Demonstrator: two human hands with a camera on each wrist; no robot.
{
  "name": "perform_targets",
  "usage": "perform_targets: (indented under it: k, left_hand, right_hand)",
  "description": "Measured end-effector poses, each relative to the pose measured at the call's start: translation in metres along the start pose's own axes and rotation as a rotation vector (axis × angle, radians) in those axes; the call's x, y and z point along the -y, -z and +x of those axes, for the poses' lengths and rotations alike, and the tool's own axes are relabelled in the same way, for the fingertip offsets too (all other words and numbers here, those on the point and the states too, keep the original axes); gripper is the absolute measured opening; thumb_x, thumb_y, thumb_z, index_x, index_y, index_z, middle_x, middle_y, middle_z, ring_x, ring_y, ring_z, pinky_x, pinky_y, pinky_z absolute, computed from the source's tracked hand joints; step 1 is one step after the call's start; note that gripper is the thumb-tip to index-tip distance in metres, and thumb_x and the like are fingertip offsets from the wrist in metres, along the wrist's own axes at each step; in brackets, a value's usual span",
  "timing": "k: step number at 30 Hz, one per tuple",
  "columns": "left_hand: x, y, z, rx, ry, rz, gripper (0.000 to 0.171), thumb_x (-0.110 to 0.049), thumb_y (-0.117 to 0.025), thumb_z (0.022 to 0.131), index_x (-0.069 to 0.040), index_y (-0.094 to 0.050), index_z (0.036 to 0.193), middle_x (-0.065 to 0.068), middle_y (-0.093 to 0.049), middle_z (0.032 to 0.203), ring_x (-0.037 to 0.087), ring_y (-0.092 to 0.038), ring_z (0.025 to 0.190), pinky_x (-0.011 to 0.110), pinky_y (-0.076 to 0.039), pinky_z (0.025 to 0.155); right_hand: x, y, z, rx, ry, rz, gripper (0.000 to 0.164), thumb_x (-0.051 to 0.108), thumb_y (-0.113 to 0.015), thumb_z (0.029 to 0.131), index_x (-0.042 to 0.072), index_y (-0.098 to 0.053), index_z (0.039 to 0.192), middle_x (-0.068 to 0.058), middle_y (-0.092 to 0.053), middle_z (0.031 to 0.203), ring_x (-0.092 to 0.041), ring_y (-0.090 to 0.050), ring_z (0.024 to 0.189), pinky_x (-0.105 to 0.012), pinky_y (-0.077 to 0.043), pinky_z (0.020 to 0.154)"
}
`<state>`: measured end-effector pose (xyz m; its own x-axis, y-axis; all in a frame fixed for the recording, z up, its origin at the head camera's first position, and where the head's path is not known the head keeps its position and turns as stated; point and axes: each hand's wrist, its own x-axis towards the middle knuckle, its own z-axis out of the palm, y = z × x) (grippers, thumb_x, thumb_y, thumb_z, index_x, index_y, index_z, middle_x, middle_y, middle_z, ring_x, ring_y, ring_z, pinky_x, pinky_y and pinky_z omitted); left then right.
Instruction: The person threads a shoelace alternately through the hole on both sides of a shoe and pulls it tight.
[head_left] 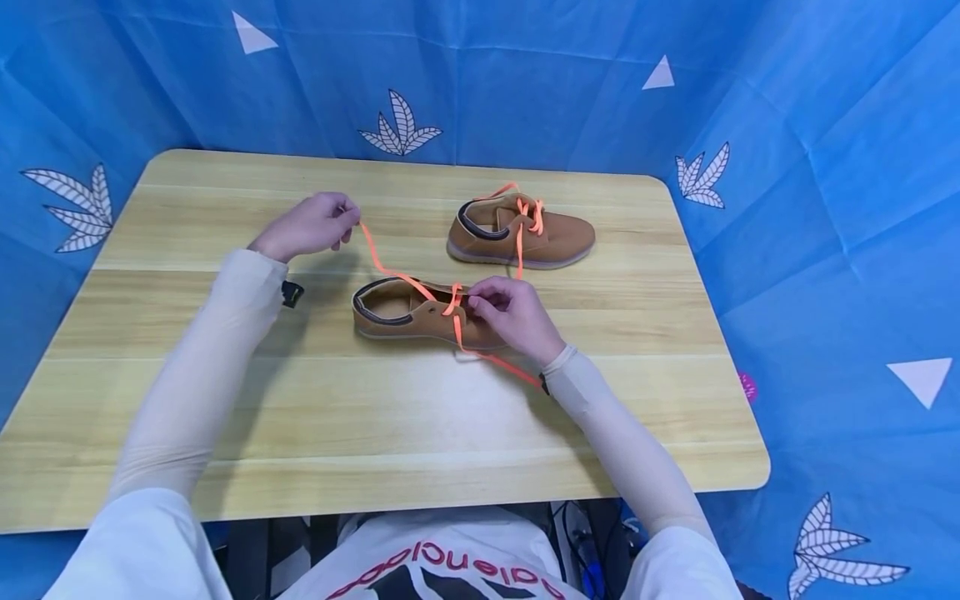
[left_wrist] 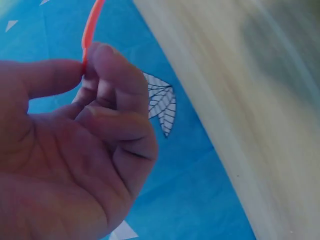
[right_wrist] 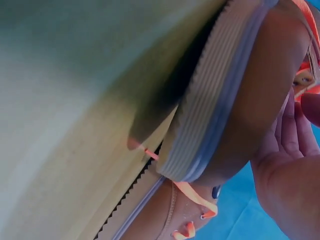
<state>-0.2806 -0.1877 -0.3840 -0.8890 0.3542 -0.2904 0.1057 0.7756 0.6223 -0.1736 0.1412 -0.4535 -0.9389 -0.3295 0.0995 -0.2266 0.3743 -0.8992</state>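
A brown shoe with orange laces lies mid-table in the head view, toe to the right. My left hand is raised left of it and pinches the end of an orange shoelace between thumb and fingertip. That lace runs slackly down to the shoe's eyelets; its other end trails over the near side, beneath my right wrist. My right hand holds the shoe by the front of its opening, next to the lacing. In the right wrist view, the shoe's toe partly hides these fingers, so what exactly the fingertips pinch is unclear.
A second brown shoe, its orange laces tied at the front, stands farther back, toe to the right. Both shoes are on a light wooden table. Blue cloth with leaf prints hangs behind and beside the table.
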Motion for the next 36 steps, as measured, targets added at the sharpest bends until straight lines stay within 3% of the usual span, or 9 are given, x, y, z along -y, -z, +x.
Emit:
perform_targets:
  k: [6, 11, 18, 24, 28, 31, 33, 36]
  left_hand:
    - [0.011, -0.008, 0.002, 0.098, 0.025, 0.087, 0.038, -0.029, -0.036, 0.105, 0.002, -0.056, 0.117, 0.013, -0.063, 0.086, 0.023, -0.055, 0.074, 0.035, -0.044, 0.07]
    - [0.018, -0.016, 0.002, 0.132, 0.028, 0.147, 0.034, -0.024, -0.037, 0.105, 0.003, -0.058, 0.109, 0.013, -0.064, 0.083, 0.02, -0.052, 0.068, 0.034, -0.041, 0.065]
    - [0.022, -0.029, 0.003, 0.171, 0.04, 0.232, 0.03, -0.023, -0.041, 0.103, 0.0, -0.06, 0.108, 0.01, -0.061, 0.079, 0.019, -0.05, 0.067, 0.033, -0.041, 0.062]
    - [0.03, -0.035, 0.006, 0.194, 0.055, 0.245, 0.029, -0.023, -0.041, 0.103, -0.001, -0.06, 0.106, 0.006, -0.058, 0.075, 0.019, -0.05, 0.065, 0.032, -0.041, 0.061]
    - [0.026, -0.036, 0.002, 0.12, 0.065, 0.253, 0.033, -0.029, -0.041, 0.103, -0.003, -0.057, 0.116, 0.013, -0.062, 0.095, 0.024, -0.057, 0.081, 0.038, -0.046, 0.071]
    - [0.008, -0.038, -0.008, 0.004, 0.035, 0.245, 0.037, -0.032, -0.041, 0.103, -0.006, -0.055, 0.124, 0.014, -0.063, 0.111, 0.028, -0.059, 0.096, 0.045, -0.048, 0.082]
    - [-0.01, -0.042, -0.016, -0.06, -0.031, 0.226, 0.037, -0.032, -0.043, 0.103, -0.006, -0.057, 0.125, 0.012, -0.064, 0.113, 0.027, -0.061, 0.099, 0.046, -0.05, 0.085]
    - [-0.04, -0.055, -0.028, -0.102, -0.168, 0.213, 0.032, -0.03, -0.049, 0.102, -0.007, -0.062, 0.121, 0.007, -0.065, 0.107, 0.023, -0.062, 0.094, 0.041, -0.053, 0.083]
  right_hand:
    - [0.002, 0.007, 0.012, -0.001, 0.024, -0.03, 0.012, 0.016, -0.066, 0.094, 0.007, -0.072, 0.101, -0.008, -0.073, 0.092, -0.018, -0.067, 0.076, -0.026, -0.055, 0.066]
    - [0.004, 0.01, 0.025, 0.006, 0.079, -0.111, 0.015, 0.015, -0.066, 0.094, 0.005, -0.073, 0.103, -0.004, -0.072, 0.098, -0.016, -0.066, 0.083, -0.029, -0.055, 0.074]
    - [0.008, 0.012, 0.034, 0.097, 0.126, -0.145, 0.016, 0.013, -0.067, 0.093, 0.007, -0.074, 0.106, -0.003, -0.067, 0.1, -0.016, -0.064, 0.086, -0.037, -0.055, 0.078]
    - [0.008, 0.012, 0.039, 0.166, 0.148, -0.172, 0.017, 0.013, -0.066, 0.094, 0.007, -0.074, 0.108, -0.002, -0.068, 0.104, -0.014, -0.062, 0.088, -0.03, -0.053, 0.076]
    - [0.008, 0.012, 0.042, 0.194, 0.175, -0.173, 0.016, 0.013, -0.067, 0.094, 0.009, -0.075, 0.107, -0.001, -0.068, 0.103, -0.013, -0.061, 0.086, -0.028, -0.052, 0.073]
    - [0.008, 0.012, 0.042, 0.203, 0.202, -0.169, 0.013, 0.014, -0.068, 0.093, 0.013, -0.076, 0.102, 0.001, -0.067, 0.102, -0.012, -0.059, 0.088, -0.03, -0.051, 0.072]
    - [0.006, 0.013, 0.042, 0.204, 0.225, -0.174, 0.01, 0.014, -0.068, 0.093, 0.015, -0.076, 0.1, 0.002, -0.067, 0.102, -0.011, -0.059, 0.09, -0.03, -0.051, 0.073]
    - [0.004, 0.012, 0.042, 0.199, 0.253, -0.194, 0.007, 0.017, -0.067, 0.094, 0.016, -0.073, 0.098, 0.003, -0.065, 0.102, -0.01, -0.059, 0.09, -0.029, -0.052, 0.076]
